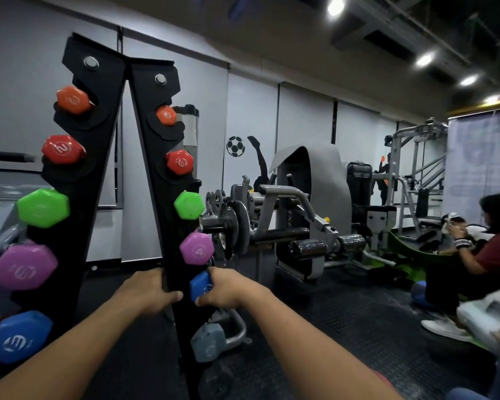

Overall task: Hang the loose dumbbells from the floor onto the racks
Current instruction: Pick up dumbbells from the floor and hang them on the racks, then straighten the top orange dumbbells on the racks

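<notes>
Two black upright racks stand side by side, the left rack (98,116) and the right rack (153,134). Both carry orange, red, green and purple hex dumbbells down their slots. My right hand (228,288) grips a blue dumbbell (200,285) at the right rack's slot just below the purple dumbbell (197,248). My left hand (149,293) grips the right rack's upright at the same height, fingers curled round its edge. A grey dumbbell (208,343) sits one slot lower. Another blue dumbbell (18,336) hangs low on the left rack.
A grey weight machine (300,215) with padded rollers stands right behind the racks. A seated person in a dark red shirt (497,255) is at the far right, with a white object (488,313) near them. Dark rubber floor (344,327) lies between.
</notes>
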Demonstrator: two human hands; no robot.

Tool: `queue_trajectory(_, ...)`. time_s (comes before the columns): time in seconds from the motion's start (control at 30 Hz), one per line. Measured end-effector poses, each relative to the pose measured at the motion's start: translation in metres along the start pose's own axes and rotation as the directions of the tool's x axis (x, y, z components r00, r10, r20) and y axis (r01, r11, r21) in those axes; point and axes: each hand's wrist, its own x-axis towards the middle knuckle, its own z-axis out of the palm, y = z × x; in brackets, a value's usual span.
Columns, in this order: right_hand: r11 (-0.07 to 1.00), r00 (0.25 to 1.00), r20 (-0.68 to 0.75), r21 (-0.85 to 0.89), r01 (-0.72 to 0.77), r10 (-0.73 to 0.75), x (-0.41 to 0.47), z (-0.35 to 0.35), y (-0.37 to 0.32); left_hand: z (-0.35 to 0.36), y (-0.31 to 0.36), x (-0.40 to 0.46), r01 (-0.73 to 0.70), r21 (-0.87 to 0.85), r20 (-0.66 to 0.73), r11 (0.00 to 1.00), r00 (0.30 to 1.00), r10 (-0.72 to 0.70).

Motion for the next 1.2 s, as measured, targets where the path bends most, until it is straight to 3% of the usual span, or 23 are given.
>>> queue_trajectory(0.3, 0.94, 0.999, -0.004, -0.341, -0.032, 0.033, -0.02, -0.015, -0.031, -0.018, -0.002, -0.017, -0.051, -0.011, -0.014, 0.999, 0.999, 0.051)
queue_trajectory(0.57, 0.97, 0.995, -0.071, -0.24, 0.046, -0.065, -0.021, 0.039, -0.039, -0.017, -0.028, -0.055, -0.021, 0.04, -0.037, 0.999, 0.999, 0.022)
queue_trajectory(0.73, 0.988, 0.978, -0.153, -0.083, 0.131, -0.143, -0.031, 0.062, -0.05, -0.03, -0.065, -0.076, 0.022, 0.097, -0.072, 0.995, 0.997, -0.015)
queue_trajectory(0.87, 0.982, 0.943, -0.279, 0.001, 0.188, -0.18, -0.027, 0.068, -0.059, -0.053, -0.09, -0.1, -0.013, 0.09, -0.219, 0.996, 0.975, 0.033)
queue_trajectory(1.03, 0.952, 0.827, -0.519, 0.077, 0.297, -0.216, -0.015, 0.045, -0.068, -0.09, -0.1, -0.114, -0.093, 0.068, -0.494, 0.993, 0.862, 0.114)
queue_trajectory(1.2, 0.914, 0.776, -0.569, 0.101, 0.394, -0.271, -0.008, 0.026, -0.091, -0.125, -0.09, -0.107, -0.147, 0.054, -0.624, 0.988, 0.767, 0.148)
